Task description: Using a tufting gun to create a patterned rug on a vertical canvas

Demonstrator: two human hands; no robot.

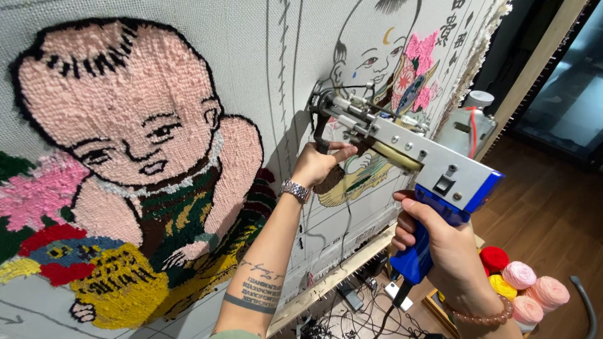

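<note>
I see the tufting gun (pixel 402 150) pressed with its tip against the tufted cloth (pixel 270 63) — my right hand (pixel 440 242) has its grip clamped on the blue handle. My left hand (pixel 317 164) is closed around the front handle, just beside the cloth — yarn balls (pixel 524 285) lie below the gun.

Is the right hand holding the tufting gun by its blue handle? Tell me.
Yes, the right hand wraps the blue handle of the tufting gun.

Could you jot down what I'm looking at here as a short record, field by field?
setting: large grey backing cloth stretched on a wooden frame, partly tufted with a colourful child figure
tool: blue-handled metal tufting gun, tip against the cloth
left hand: grips the gun's front handle; silver wristwatch on the wrist
right hand: wrapped around the blue rear grip; beaded bracelet
nearby: red, pink and yellow yarn balls low on the right
</note>
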